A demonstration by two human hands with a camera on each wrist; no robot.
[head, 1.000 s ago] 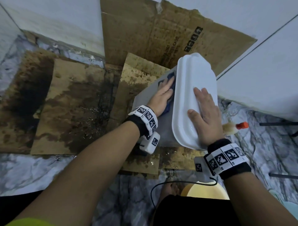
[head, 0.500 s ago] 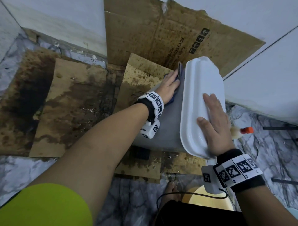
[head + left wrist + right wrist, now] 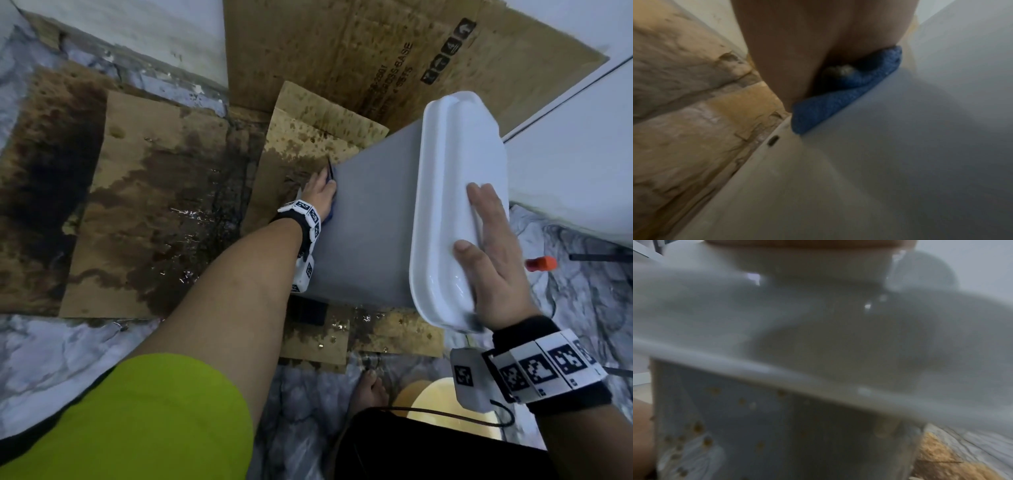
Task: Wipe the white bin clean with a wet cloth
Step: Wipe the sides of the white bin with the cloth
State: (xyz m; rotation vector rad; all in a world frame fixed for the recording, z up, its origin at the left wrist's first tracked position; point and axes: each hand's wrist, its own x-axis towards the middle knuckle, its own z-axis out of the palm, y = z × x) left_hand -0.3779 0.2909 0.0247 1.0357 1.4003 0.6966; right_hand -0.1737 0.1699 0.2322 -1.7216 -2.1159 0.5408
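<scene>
White bin point(image 3: 370, 219) tilted on wet cardboard point(image 3: 147, 205), side wall being wiped.
Left hand point(image 3: 320, 192) presses blue cloth point(image 3: 838, 100) flat against lower wall, fingers extended; right hand point(image 3: 493, 253) lies flat, bracing lid point(image 3: 452, 192). Wiping step under way; next stroke probably needs steady pressure toward speckled, unwiped areas.

A home's wet corner, likely a bathroom or wash area: marble-patterned floor point(image 3: 41, 359), plain white walls point(image 3: 565, 171), soaked cardboard sheets point(image 3: 144, 212) laid down, a bare foot point(image 3: 371, 390).
</scene>
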